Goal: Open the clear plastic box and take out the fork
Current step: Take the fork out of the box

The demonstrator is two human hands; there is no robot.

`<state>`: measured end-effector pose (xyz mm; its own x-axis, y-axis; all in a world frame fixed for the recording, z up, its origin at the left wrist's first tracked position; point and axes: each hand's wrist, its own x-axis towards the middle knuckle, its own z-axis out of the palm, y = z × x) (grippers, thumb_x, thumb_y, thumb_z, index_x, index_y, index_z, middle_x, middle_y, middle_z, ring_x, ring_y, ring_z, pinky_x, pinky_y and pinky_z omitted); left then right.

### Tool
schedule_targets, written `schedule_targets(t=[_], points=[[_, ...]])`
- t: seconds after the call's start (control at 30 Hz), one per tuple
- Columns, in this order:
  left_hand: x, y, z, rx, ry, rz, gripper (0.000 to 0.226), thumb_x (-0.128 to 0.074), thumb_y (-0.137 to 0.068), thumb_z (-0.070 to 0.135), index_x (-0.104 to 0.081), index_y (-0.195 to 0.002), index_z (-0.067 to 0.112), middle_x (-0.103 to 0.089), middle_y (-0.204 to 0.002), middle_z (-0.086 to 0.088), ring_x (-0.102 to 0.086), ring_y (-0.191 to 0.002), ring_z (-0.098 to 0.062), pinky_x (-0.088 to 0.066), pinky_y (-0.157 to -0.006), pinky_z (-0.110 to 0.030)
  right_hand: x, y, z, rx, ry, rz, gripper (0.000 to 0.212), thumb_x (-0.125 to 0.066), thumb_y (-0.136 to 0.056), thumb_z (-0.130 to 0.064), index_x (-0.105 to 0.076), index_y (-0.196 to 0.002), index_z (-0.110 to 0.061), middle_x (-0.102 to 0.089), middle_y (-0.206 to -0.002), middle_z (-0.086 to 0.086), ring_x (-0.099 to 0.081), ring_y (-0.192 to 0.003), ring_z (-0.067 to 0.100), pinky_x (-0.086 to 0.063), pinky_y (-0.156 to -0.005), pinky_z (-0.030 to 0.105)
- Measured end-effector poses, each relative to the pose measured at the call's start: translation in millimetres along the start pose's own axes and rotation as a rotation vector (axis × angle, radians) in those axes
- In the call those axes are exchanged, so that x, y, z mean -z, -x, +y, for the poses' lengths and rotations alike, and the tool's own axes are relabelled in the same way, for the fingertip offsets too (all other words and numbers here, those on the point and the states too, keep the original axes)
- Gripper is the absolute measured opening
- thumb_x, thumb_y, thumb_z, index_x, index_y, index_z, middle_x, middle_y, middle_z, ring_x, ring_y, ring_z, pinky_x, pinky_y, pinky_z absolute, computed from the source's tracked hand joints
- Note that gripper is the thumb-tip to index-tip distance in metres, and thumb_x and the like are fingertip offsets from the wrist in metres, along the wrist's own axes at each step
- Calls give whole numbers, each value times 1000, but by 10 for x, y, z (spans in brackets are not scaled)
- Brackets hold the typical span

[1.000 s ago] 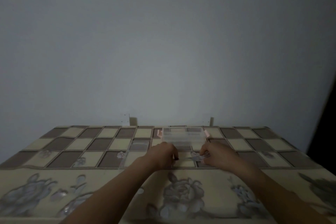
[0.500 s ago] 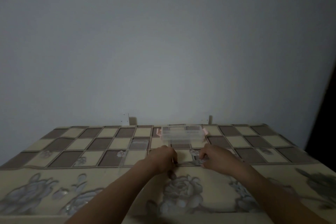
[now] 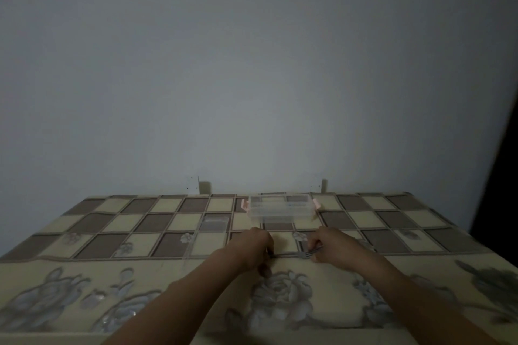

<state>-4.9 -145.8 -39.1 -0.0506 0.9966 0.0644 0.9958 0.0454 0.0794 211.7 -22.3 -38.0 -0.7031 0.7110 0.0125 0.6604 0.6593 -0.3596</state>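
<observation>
A clear plastic box (image 3: 281, 207) with pink side clips stands near the back of the table, lidless as far as I can tell. Its clear lid (image 3: 214, 221) lies flat to the left. A metal fork (image 3: 297, 254) lies across the cloth in front of the box, held at both ends. My left hand (image 3: 252, 246) pinches the handle end. My right hand (image 3: 333, 246) grips the tine end. Both hands sit low, close to the cloth.
The table (image 3: 84, 232) wears a checked brown and cream cloth with grey flowers along the near edge. A plain wall stands right behind it. A dark gap runs down the far right.
Both hands have drawn the fork toward me, away from the box, and lowered it to the cloth.
</observation>
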Motion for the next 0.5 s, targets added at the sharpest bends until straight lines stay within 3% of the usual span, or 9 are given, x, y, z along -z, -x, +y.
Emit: schedule_targets(t=[0.17, 0.33, 0.5], points=[[-31, 19, -14, -11, -14, 11, 32, -62, -92, 10, -72, -120, 19, -68, -124, -12, -64, -112, -33, -53, -88, -40, 13, 1, 11, 9, -99, -14, 21, -80, -73, -20, -74, -93, -24, -74, -99, 1, -69, -92, 14, -52, -80, 28], [-36, 34, -34, -14, 21, 14, 34, -60, -91, 12, -71, -123, 17, -68, -124, -13, -64, -112, -34, -53, -90, -40, 27, -23, 3, 1, -69, -32, 23, -81, -74, -23, -72, -95, -24, -73, -102, 1, -68, -94, 14, -50, -77, 24], [91, 77, -180, 56, 236, 86, 29, -61, -86, 10, -76, -112, 10, -76, -112, -15, -68, -107, -29, -53, -92, -34, 64, -69, -223, 30, 170, -30, 57, -78, -70, -49, -64, -120, -25, -57, -119, 2, -57, -112, 22, -49, -88, 31]])
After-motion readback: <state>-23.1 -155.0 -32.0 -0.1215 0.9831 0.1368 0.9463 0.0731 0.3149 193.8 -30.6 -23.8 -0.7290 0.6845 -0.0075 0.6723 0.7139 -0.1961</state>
